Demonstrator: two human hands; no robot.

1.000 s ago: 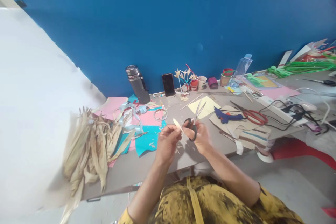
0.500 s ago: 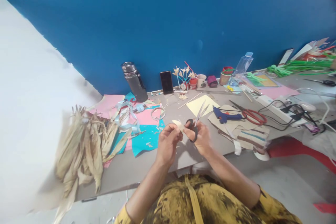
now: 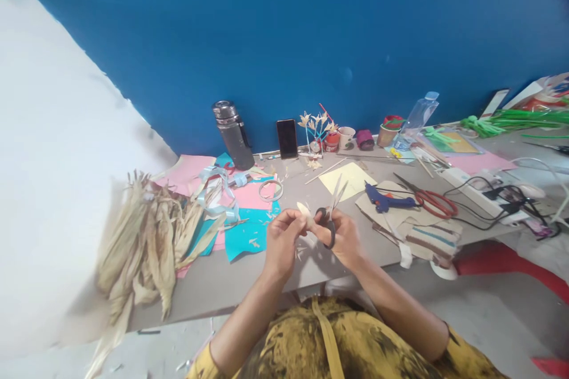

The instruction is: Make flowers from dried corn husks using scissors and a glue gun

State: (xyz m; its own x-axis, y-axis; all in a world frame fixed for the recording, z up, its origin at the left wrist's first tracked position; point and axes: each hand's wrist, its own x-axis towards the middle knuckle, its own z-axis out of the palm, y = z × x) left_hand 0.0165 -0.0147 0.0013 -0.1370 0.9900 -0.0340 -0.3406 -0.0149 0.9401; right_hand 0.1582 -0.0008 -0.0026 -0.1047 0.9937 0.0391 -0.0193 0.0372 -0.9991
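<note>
Scissors (image 3: 332, 204) in right hand (image 3: 345, 241), pale piece (image 3: 304, 209), perhaps husk, in left hand (image 3: 283, 238)

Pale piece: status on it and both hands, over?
Left hand pinching pale piece. Right hand holding black-handled scissors, blades apart, off the piece. Yellow sheet beyond the blades; blue glue gun to their right.

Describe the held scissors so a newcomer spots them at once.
Below the blue wall runs a grey table. Above it, the right hand holds the scissors, blades pointing towards a yellow sheet. Black handles and being held set them apart from the red-handled pair lying to the right.
</note>
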